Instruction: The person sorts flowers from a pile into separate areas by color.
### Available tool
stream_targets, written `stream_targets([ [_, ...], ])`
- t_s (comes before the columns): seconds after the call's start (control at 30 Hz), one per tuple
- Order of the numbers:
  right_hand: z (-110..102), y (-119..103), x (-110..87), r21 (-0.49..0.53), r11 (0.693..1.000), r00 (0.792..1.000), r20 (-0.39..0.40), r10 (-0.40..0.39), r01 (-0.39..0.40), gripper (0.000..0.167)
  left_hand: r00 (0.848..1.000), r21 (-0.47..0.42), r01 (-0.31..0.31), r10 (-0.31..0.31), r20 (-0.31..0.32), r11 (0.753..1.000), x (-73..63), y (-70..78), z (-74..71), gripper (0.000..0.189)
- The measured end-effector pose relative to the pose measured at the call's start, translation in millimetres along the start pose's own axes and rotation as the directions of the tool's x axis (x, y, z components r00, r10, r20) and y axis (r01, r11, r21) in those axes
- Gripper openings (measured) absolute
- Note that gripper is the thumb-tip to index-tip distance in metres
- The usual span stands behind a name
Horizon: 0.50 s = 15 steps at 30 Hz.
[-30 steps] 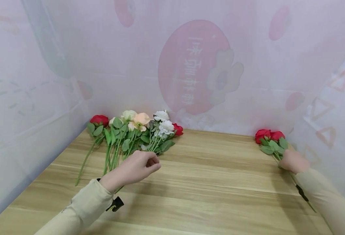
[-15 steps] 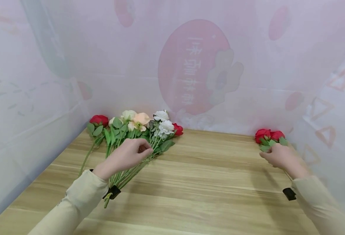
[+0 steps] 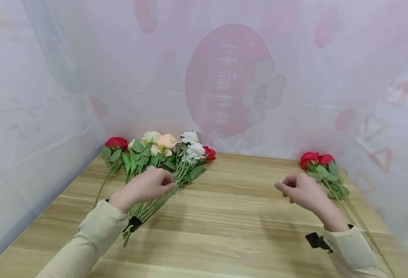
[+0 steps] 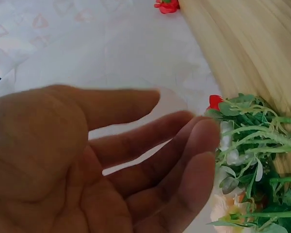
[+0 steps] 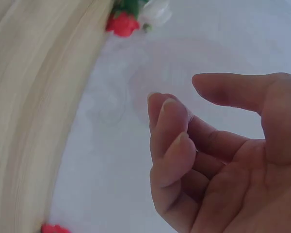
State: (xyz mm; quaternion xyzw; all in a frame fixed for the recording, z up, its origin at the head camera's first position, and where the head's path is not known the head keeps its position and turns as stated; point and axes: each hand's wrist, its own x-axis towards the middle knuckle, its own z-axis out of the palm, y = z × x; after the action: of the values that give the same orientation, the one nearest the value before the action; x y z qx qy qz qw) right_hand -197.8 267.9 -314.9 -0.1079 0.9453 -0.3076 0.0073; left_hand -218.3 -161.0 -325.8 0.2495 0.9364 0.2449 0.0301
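My left hand [image 3: 144, 188] hovers above the stems of a spread of artificial flowers at the left. The left wrist view shows its thumb and loosely bent fingers apart, holding nothing. Among those flowers are white ones [image 3: 195, 151], a peach one [image 3: 167, 141], cream ones [image 3: 152, 136] and a red one [image 3: 209, 153]. My right hand [image 3: 308, 196] is in the air over the table, left of two red flowers [image 3: 309, 160] lying at the far right. In the right wrist view its fingers [image 5: 172, 167] are loosely curled, with a gap to the thumb and nothing held.
A separate red flower [image 3: 116, 143] lies at the far left of the wooden table [image 3: 231, 231]. Pale printed cloth [image 3: 148, 69] hangs behind and along both sides. A wide stretch of tabletop separates the two groups of flowers.
My right hand has let go of the red flowers' stems and moved left, away from them. My left hand has shifted slightly left. The flowers at right now lie uncovered.
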Motion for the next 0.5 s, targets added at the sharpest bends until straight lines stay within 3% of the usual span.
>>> stream_targets([
  [0.1,8,-12,-0.9,0.039,0.999,0.999,0.021,-0.026,0.025,0.029,0.999,0.047,-0.003,0.001,0.045,0.999,1.1,-3.9,4.3,0.027],
  [0.3,20,-29,3.1,0.073,0.996,0.997,0.040,-0.058,0.055,0.027,0.997,0.126,0.035,-0.043,0.063,0.991,1.7,-8.9,13.6,0.046],
  [0.5,26,-33,3.8,0.115,0.991,0.995,0.066,-0.069,0.061,0.025,0.991,0.218,0.082,-0.102,0.085,0.973,4.3,-11.3,28.4,0.051],
])
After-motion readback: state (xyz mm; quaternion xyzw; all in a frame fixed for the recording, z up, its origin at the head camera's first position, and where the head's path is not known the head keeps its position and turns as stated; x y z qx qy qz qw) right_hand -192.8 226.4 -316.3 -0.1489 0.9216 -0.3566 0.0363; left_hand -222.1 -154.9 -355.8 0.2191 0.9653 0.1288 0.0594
